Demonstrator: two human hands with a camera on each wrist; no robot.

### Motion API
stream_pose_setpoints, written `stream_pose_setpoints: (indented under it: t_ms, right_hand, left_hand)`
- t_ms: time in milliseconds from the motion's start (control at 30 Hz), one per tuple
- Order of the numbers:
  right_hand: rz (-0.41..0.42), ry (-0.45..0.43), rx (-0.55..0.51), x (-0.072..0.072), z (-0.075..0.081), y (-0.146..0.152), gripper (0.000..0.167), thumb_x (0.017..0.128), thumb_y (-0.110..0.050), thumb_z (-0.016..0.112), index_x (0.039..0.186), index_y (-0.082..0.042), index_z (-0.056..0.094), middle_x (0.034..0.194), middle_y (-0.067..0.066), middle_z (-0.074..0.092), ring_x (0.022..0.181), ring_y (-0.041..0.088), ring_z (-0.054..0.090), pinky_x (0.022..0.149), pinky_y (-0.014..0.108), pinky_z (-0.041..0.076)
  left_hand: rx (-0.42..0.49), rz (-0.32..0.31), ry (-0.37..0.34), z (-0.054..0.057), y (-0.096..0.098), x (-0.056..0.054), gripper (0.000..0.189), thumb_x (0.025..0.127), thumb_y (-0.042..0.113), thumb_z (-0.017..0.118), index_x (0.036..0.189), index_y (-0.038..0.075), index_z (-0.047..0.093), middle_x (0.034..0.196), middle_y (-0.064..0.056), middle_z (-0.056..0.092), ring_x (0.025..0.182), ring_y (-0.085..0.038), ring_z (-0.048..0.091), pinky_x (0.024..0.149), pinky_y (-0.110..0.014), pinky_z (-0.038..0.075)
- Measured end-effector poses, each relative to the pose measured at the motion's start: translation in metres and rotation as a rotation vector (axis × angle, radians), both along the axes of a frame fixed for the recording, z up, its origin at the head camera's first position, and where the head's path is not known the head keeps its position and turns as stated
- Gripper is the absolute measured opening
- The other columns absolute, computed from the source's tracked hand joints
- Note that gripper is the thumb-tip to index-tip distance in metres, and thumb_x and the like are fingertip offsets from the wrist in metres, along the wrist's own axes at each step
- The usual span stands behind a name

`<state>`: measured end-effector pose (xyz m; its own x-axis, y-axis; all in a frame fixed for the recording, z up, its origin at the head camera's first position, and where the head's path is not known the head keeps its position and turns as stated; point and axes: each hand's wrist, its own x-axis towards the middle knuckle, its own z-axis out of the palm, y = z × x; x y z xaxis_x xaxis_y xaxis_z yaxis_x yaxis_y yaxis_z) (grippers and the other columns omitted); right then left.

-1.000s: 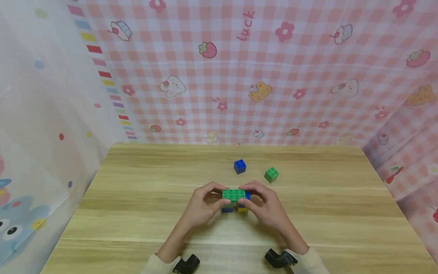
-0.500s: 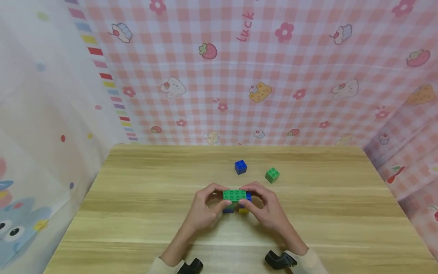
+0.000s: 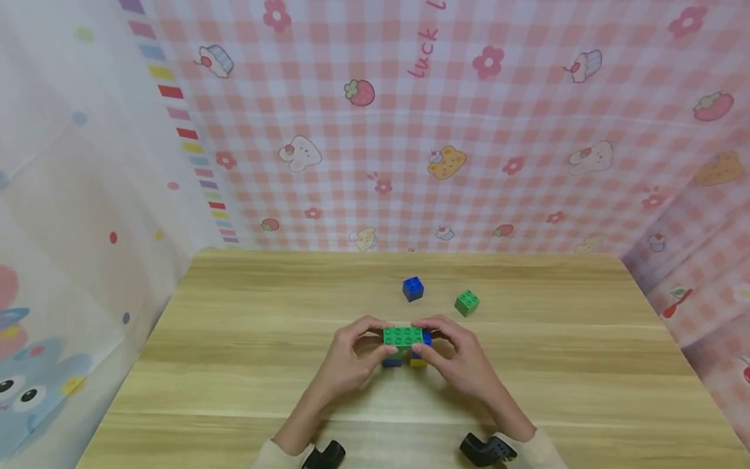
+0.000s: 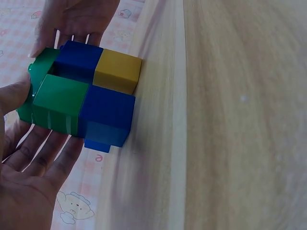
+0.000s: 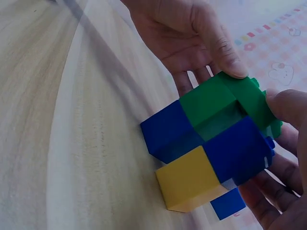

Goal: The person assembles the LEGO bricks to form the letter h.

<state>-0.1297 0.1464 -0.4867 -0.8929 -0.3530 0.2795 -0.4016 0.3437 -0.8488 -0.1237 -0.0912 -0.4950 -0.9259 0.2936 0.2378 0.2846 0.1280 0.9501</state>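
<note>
My left hand [image 3: 348,358] and right hand [image 3: 461,353] pinch a long green toy building brick [image 3: 403,336] from its two ends, thumbs on the near side and fingers behind. That brick bridges two short columns. Under its left end, a smaller green brick [image 4: 60,101] sits on a blue brick [image 4: 106,114]. On the right, another blue brick [image 5: 234,148] tops a yellow brick [image 5: 188,179]. A narrow gap runs between the columns. The assembly stands upright at the middle of the wooden table [image 3: 263,293], partly covered by the hands in the head view.
Beyond the hands lie a loose blue brick [image 3: 413,288] and, to its right, a loose green brick [image 3: 467,303]. A pink checked curtain [image 3: 375,137] hangs along the table's back edge. A white patterned curtain [image 3: 88,182] borders the left side.
The head view has shifted slightly, so the scene sits a little lower. Both hands keep the same hold on the long green brick.
</note>
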Motion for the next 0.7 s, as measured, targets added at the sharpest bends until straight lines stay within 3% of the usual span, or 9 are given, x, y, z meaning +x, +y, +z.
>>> stream_pose_setpoints:
  t_ms: [167, 700]
  right_hand:
    - [0.013, 0.045, 0.027, -0.003, 0.003, 0.004, 0.033, 0.096, -0.020, 0.074, 0.128, -0.021, 0.068, 0.124, -0.003, 0.070, 0.112, 0.018, 0.067, 0.097, 0.040, 0.060]
    - [-0.089, 0.101, 0.141, -0.019, 0.018, 0.026, 0.045, 0.097, -0.022, 0.073, 0.140, -0.018, 0.060, 0.141, 0.000, 0.063, 0.128, 0.021, 0.060, 0.102, 0.046, 0.057]
  left_hand:
    - [-0.006, -0.006, 0.002, 0.000, -0.001, -0.001, 0.029, 0.090, 0.016, 0.080, 0.117, 0.012, 0.070, 0.115, -0.009, 0.071, 0.108, -0.024, 0.070, 0.101, -0.035, 0.060]
    - [-0.005, -0.006, 0.001, -0.002, -0.001, -0.001, 0.031, 0.090, 0.016, 0.080, 0.119, 0.011, 0.069, 0.117, -0.010, 0.070, 0.109, -0.023, 0.070, 0.100, -0.036, 0.060]
